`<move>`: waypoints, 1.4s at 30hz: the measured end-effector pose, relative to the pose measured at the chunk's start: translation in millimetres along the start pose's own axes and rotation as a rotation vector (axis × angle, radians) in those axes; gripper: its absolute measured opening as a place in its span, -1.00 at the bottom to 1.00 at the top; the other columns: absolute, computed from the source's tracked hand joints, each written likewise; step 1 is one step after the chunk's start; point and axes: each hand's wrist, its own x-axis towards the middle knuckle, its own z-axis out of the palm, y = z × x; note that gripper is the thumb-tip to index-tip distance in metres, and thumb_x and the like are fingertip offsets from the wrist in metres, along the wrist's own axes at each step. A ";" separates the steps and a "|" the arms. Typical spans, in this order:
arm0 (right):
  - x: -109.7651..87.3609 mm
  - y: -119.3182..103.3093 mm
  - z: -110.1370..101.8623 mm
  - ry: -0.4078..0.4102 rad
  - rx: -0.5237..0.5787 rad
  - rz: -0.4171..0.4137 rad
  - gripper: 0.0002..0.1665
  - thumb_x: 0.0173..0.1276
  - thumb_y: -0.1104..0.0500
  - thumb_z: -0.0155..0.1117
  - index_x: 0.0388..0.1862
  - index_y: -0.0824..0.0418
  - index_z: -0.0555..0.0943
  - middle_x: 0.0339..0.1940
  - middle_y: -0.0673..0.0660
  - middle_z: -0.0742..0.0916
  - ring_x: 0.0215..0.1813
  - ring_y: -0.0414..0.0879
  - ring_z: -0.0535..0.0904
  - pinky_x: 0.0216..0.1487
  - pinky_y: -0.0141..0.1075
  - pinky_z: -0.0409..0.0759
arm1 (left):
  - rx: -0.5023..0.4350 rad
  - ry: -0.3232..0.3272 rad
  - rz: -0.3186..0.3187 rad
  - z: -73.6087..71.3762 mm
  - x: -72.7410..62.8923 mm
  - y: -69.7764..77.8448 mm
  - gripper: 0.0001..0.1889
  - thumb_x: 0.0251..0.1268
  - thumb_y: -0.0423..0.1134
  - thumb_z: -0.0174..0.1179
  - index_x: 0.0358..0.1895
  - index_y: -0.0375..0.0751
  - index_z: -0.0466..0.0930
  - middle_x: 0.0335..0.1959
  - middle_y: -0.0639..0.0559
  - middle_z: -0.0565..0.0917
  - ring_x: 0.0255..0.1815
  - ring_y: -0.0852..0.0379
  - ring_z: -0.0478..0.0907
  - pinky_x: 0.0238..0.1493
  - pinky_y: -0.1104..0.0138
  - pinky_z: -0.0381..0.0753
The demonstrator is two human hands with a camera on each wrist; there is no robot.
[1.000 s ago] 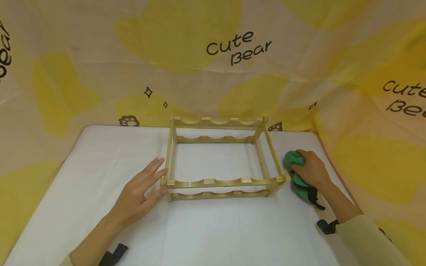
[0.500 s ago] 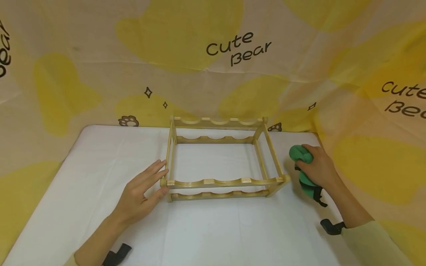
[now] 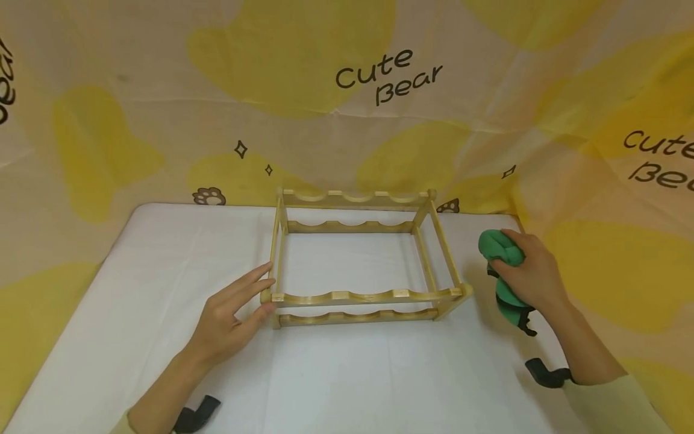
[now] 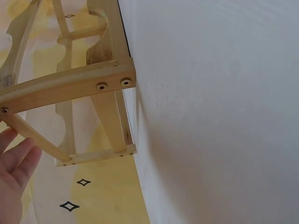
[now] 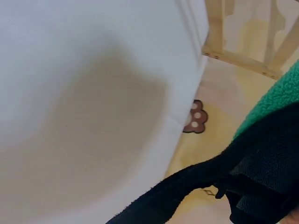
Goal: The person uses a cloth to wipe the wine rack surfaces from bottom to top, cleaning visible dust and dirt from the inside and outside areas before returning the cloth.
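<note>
A light wooden rack (image 3: 368, 297) with scalloped rails stands at the middle of the white table. At its front left corner my left hand (image 3: 222, 328) touches the frame with nearly straight fingers; the left wrist view also has these fingers (image 4: 25, 165) beside the frame's wooden end (image 4: 70, 88). To the right of the rack, my right hand (image 3: 534, 274) grips a soft green cloth bundle (image 3: 500, 248) with black parts. It appears held above the table, with a shadow beneath. Close up in the right wrist view are its fuzzy green surface (image 5: 275, 100) and a dangling black strip (image 5: 163, 196).
White cloth covers the table (image 3: 347, 374). A yellow and beige printed curtain (image 3: 303, 72) hangs behind it and along both sides. Dark curved pieces, a left one (image 3: 197, 415) and a right one (image 3: 544, 374), project at the wrists.
My right hand has moved to the right and appears higher, carrying the green cloth bundle away from the rack. My left hand stays at the rack's corner, almost unmoved.
</note>
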 end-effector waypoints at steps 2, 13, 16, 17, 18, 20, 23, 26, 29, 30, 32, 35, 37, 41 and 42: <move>-2.6 -2.7 -2.2 0.015 0.006 -0.003 -0.25 0.39 0.17 0.37 0.50 0.38 0.41 0.27 0.50 0.54 -0.03 0.33 0.49 -0.15 0.05 0.46 | -0.008 0.006 -0.002 0.7 -0.1 -0.1 -0.46 0.59 0.11 0.16 0.03 -0.40 0.74 0.23 -0.33 0.67 0.34 0.05 0.60 0.38 0.41 0.50; -15.2 -12.4 -9.4 0.078 0.021 -0.056 -0.25 0.31 0.24 0.42 0.46 0.38 0.45 0.26 0.49 0.55 -0.05 0.31 0.48 -0.22 -0.03 0.39 | -0.011 0.014 0.009 1.7 -0.3 -0.1 -0.47 0.59 0.08 0.18 0.00 -0.44 0.74 0.23 -0.33 0.68 0.35 0.10 0.59 0.35 0.41 0.52; -17.3 -14.3 -11.0 0.088 0.025 -0.062 -0.25 0.30 0.25 0.43 0.46 0.38 0.46 0.27 0.49 0.55 -0.05 0.31 0.48 -0.24 -0.04 0.39 | 0.002 0.014 0.020 1.8 0.6 -0.4 -0.48 0.59 0.08 0.18 0.01 -0.43 0.74 0.22 -0.32 0.68 0.32 0.05 0.62 0.35 0.42 0.53; -18.1 -15.0 -11.6 0.090 0.026 -0.064 -0.24 0.30 0.25 0.43 0.46 0.37 0.46 0.27 0.48 0.55 -0.05 0.31 0.48 -0.24 -0.04 0.39 | 0.006 0.014 0.023 1.8 1.0 -0.6 -0.49 0.59 0.08 0.18 0.01 -0.41 0.75 0.22 -0.32 0.68 0.30 0.02 0.64 0.34 0.42 0.53; -19.1 -16.2 -12.4 0.095 0.027 -0.068 -0.24 0.29 0.26 0.44 0.46 0.37 0.46 0.27 0.48 0.55 -0.05 0.30 0.48 -0.24 -0.05 0.39 | 0.011 0.014 0.025 1.9 1.3 -0.7 -0.49 0.59 0.08 0.17 0.02 -0.40 0.75 0.22 -0.32 0.69 0.28 -0.01 0.65 0.34 0.42 0.53; -21.2 -18.7 -13.8 0.105 0.027 -0.080 -0.24 0.28 0.27 0.45 0.45 0.37 0.47 0.26 0.46 0.56 -0.05 0.28 0.48 -0.23 -0.07 0.39 | 0.023 0.013 0.033 1.9 2.2 -1.2 -0.50 0.59 0.08 0.17 0.02 -0.38 0.75 0.21 -0.32 0.69 0.24 -0.07 0.68 0.34 0.43 0.53; -24.0 -22.9 -15.3 0.122 0.029 -0.107 -0.25 0.24 0.31 0.46 0.43 0.37 0.49 0.24 0.44 0.58 -0.05 0.24 0.48 -0.20 -0.15 0.37 | 0.045 0.008 0.044 0.2 4.5 -1.9 -0.50 0.60 0.08 0.16 0.03 -0.37 0.75 0.21 -0.29 0.70 0.14 -0.18 0.73 0.33 0.45 0.53; -26.2 -26.2 -16.3 0.131 0.037 -0.131 -0.23 0.20 0.33 0.48 0.42 0.36 0.51 0.22 0.43 0.59 -0.05 0.22 0.48 -0.20 -0.19 0.35 | 0.057 0.002 0.042 -1.7 6.2 -2.9 -0.49 0.61 0.09 0.14 0.04 -0.37 0.75 0.22 -0.27 0.70 0.08 -0.24 0.74 0.33 0.47 0.52; -28.3 -29.0 -16.4 0.146 0.048 -0.170 -0.21 0.14 0.34 0.51 0.40 0.34 0.53 0.20 0.40 0.60 -0.06 0.16 0.47 -0.22 -0.24 0.34 | 0.054 -0.001 0.026 -2.9 6.0 -3.5 -0.48 0.61 0.10 0.14 0.04 -0.38 0.75 0.24 -0.25 0.69 0.10 -0.23 0.73 0.34 0.47 0.51; -29.5 -30.4 -16.5 0.152 0.050 -0.184 -0.20 0.12 0.35 0.52 0.40 0.33 0.54 0.19 0.38 0.60 -0.06 0.11 0.46 -0.22 -0.26 0.35 | 0.053 -0.001 0.022 -3.0 5.7 -3.5 -0.48 0.61 0.10 0.14 0.03 -0.39 0.74 0.24 -0.24 0.69 0.11 -0.22 0.73 0.34 0.47 0.51; -32.2 -33.9 -16.0 0.175 0.055 -0.224 -0.19 0.06 0.39 0.54 0.37 0.32 0.56 0.17 0.34 0.62 -0.05 -0.04 0.44 -0.21 -0.33 0.35 | 0.052 -0.001 0.017 -3.2 5.2 -3.7 -0.48 0.61 0.10 0.14 0.04 -0.38 0.74 0.25 -0.24 0.69 0.14 -0.20 0.72 0.34 0.47 0.51; -37.5 -39.5 -16.0 0.213 0.085 -0.286 -0.15 -0.05 0.46 0.55 0.34 0.33 0.59 0.14 0.30 0.64 -0.01 -0.28 0.42 -0.16 -0.44 0.36 | 0.050 0.000 0.012 -3.0 4.3 -4.1 -0.48 0.61 0.10 0.14 0.04 -0.38 0.74 0.25 -0.23 0.69 0.18 -0.14 0.71 0.35 0.46 0.51; -41.6 -43.6 -15.9 0.238 0.113 -0.328 -0.15 -0.10 0.46 0.55 0.31 0.34 0.62 0.13 0.22 0.66 0.02 -0.41 0.40 -0.11 -0.53 0.36 | 0.046 0.002 0.012 -2.5 3.4 -4.4 -0.48 0.60 0.10 0.15 0.05 -0.38 0.74 0.25 -0.24 0.69 0.21 -0.09 0.69 0.35 0.46 0.51; -47.6 -48.2 -13.5 0.284 0.173 -0.448 -0.34 0.15 0.14 0.52 0.22 0.39 0.66 0.11 0.18 0.67 0.10 -0.48 0.43 0.02 -0.65 0.37 | 0.038 0.006 0.014 -1.5 2.2 -5.0 -0.49 0.59 0.10 0.16 0.05 -0.37 0.74 0.24 -0.26 0.69 0.24 -0.06 0.68 0.35 0.45 0.51; -48.6 -49.0 -12.4 0.297 0.181 -0.486 -0.35 0.23 0.02 0.49 0.19 0.41 0.66 0.09 0.21 0.68 0.11 -0.48 0.45 0.04 -0.66 0.37 | 0.036 0.008 0.014 -1.3 2.2 -5.1 -0.49 0.59 0.10 0.16 0.05 -0.37 0.74 0.24 -0.26 0.69 0.24 -0.05 0.68 0.35 0.45 0.51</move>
